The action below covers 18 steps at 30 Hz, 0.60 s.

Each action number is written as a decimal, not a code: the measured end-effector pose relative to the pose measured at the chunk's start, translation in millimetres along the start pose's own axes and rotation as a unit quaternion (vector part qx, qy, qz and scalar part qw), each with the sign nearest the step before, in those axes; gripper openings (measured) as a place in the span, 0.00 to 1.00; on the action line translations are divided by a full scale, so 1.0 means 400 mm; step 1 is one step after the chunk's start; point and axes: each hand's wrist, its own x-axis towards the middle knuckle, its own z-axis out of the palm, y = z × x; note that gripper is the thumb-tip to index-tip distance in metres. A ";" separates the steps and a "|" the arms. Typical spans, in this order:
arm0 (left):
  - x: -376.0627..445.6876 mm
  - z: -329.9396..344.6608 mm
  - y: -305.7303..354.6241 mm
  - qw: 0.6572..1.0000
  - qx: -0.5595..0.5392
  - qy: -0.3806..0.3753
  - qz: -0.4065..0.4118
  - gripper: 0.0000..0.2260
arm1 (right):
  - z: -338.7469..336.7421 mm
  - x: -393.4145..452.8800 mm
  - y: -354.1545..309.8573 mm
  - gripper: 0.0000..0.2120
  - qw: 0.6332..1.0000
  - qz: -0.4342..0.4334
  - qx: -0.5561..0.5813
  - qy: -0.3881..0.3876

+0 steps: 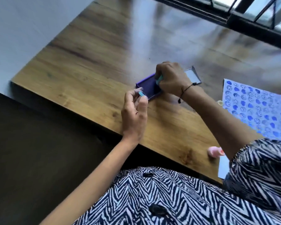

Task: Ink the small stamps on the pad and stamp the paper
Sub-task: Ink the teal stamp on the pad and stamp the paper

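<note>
a wooden table (81, 62) with a warm, streaked grain runs slantwise across the middle of the frame; its far end, toward the upper right, shines pale with daylight; a dark-framed window (243, 17) fills the upper right corner, bright glass between black bars; a plain pale wall (23, 26) takes the upper left; dark floor (31, 151) lies at the lower left, in shadow.

Head cam, tilted, looks down close at table (81, 65).
</note>
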 end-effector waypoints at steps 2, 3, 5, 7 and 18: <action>0.003 0.000 0.005 1.000 0.008 -0.004 0.004 0.11 | 0.001 0.001 -0.003 0.11 1.000 -0.001 0.000 0.016; 0.005 0.002 0.002 1.000 0.005 -0.009 0.006 0.11 | 0.001 0.007 -0.008 0.11 1.000 0.002 0.007 0.023; -0.004 0.000 0.005 1.000 0.006 -0.009 0.004 0.11 | 0.005 0.004 -0.011 0.11 1.000 0.000 0.004 0.006; -0.003 -0.003 0.006 1.000 0.014 -0.003 0.017 0.11 | 0.010 0.004 -0.010 0.11 1.000 -0.011 -0.011 -0.001; -0.001 0.163 0.087 0.996 -0.015 -0.073 0.041 0.08 | -0.216 -0.115 0.128 0.07 0.963 0.103 0.206 0.139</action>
